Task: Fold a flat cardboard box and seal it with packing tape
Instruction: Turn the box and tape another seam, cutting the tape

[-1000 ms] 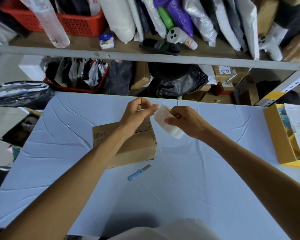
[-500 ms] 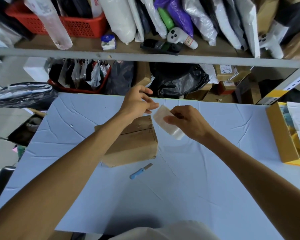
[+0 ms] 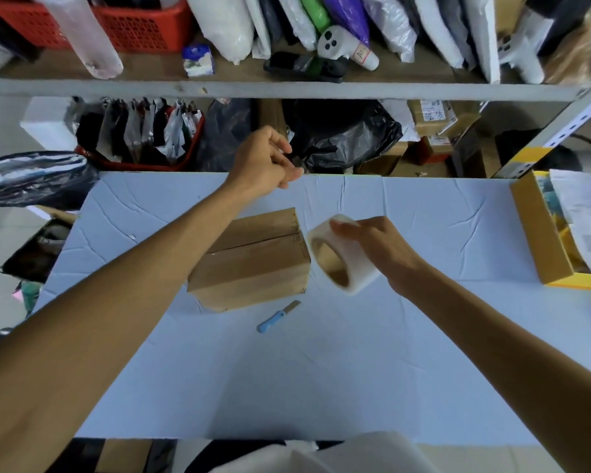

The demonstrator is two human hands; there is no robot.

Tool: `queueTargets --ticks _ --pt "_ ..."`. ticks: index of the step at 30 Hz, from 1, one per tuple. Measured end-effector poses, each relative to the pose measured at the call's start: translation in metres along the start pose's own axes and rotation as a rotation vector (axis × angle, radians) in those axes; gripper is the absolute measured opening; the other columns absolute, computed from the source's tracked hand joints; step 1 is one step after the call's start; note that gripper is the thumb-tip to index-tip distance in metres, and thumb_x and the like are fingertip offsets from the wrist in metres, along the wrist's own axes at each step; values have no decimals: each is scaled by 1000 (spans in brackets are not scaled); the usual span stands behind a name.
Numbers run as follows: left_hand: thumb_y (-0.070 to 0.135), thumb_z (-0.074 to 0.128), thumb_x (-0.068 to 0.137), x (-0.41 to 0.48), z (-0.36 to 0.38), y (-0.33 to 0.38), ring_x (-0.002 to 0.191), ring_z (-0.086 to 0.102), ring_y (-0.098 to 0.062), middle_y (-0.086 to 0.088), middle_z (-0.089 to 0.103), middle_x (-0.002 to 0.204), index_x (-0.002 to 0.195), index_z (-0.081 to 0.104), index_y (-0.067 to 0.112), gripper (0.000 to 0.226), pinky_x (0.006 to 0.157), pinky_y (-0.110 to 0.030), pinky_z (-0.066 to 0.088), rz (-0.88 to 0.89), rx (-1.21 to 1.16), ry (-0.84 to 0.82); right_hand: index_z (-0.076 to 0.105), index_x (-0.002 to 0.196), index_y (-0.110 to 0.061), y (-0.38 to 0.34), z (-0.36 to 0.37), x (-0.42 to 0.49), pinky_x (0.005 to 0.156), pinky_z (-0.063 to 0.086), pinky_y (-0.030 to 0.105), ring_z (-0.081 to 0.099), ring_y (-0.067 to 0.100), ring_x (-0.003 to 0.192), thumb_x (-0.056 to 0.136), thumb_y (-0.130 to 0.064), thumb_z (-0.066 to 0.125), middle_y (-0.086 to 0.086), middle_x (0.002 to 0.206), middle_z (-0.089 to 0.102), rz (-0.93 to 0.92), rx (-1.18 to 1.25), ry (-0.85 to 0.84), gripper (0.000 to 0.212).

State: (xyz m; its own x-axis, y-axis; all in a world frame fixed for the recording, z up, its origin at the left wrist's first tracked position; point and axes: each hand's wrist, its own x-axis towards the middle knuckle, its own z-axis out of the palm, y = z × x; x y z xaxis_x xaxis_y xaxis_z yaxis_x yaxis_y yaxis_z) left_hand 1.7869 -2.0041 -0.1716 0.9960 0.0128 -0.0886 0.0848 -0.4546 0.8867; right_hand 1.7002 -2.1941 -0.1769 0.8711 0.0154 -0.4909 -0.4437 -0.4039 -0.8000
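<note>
1. Since half a second ago the hands have drawn apart. The left hand [image 3: 265,162] has gone up to the far table edge, upper middle of the frame. The right hand [image 3: 381,249] has dropped right of centre.
2. Right hand: fingers curled over the outer face of the tape roll [image 3: 338,257], gripping it. The brown core faces lower left, and the roll sits just right of the box.
3. Left hand: fingers curled, thumb close to the fingertips. Whether clear tape is pinched between them I cannot tell.
4. At centre frame the cardboard box [image 3: 253,261] rests on the pale blue table [image 3: 321,387], top flaps closed with a seam running across. The left forearm crosses over its left part.
5. Just below the box, apart from it, lies a blue-handled knife [image 3: 276,318].
6. At the right edge, a yellow cardboard tray [image 3: 539,240] holds printed sheets.
7. Middle left, under the shelf, a red basket [image 3: 144,164] is stuffed with plastic-wrapped packets.
</note>
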Motion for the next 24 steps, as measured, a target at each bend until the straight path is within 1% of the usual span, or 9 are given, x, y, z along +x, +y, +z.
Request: queueTargets --ticks 2,4,7,8,11,16,20,22,24 --pt "2 78 74 0 0 -1 65 64 -19 -5 65 71 96 49 7 37 65 -36 60 -7 6 -32 67 97 -1 -2 2 -6 66 40 32 59 25 76 82 -52 64 12 85 63 47 -15 16 54" --pt "0 78 73 2 0 -2 65 65 -19 -6 67 70 96 45 8 41 62 -35 60 1 23 -27 61 102 -4 -3 5 -10 64 38 31 54 22 73 78 -59 65 6 82 57 180 -85 42 60" --pt "-1 78 73 4 2 -4 63 63 -19 -7 66 71 96 40 9 46 57 -31 58 19 40 -97 50 113 -12 6 12 -19 69 37 33 49 23 74 75 -67 61 7 91 54 375 -195 -3 68" --pt "1 78 73 4 4 -5 64 64 -19 -8 67 73 98 42 8 45 56 -30 58 34 78 -149 51 114 -12 9 13 -21 69 37 33 49 23 74 76 -67 61 7 91 54 388 -197 -16 68" --pt "5 80 72 4 7 -14 68 65 -18 -15 65 83 104 50 2 45 59 -32 60 54 94 -209 52 107 -8 16 21 -24 58 34 29 47 18 69 79 -62 61 4 81 51 355 -146 23 61" --pt "2 77 75 5 5 -26 66 64 -17 -13 66 79 110 51 -3 44 64 -26 58 28 101 -299 56 99 -4 28 40 -20 51 33 26 46 15 63 81 -55 64 4 81 52 313 -67 93 55" --pt "3 75 77 6 5 -36 72 65 -19 -14 68 88 115 52 0 45 69 -26 56 23 154 -369 48 84 -10 34 53 -17 53 34 27 48 16 67 81 -55 64 4 82 52 343 -4 114 48" --pt "3 75 78 8 5 -39 80 67 -25 -16 69 93 115 53 2 44 74 -33 57 38 173 -359 45 77 -13 35 59 -15 58 38 29 51 18 70 80 -56 64 4 82 52 336 -3 128 48" --pt "3 74 78 10 5 -42 83 68 -28 -15 69 93 115 54 3 42 76 -37 56 49 186 -338 46 79 -12 34 62 -13 67 42 32 54 23 78 80 -57 64 4 81 52 328 -2 144 48"
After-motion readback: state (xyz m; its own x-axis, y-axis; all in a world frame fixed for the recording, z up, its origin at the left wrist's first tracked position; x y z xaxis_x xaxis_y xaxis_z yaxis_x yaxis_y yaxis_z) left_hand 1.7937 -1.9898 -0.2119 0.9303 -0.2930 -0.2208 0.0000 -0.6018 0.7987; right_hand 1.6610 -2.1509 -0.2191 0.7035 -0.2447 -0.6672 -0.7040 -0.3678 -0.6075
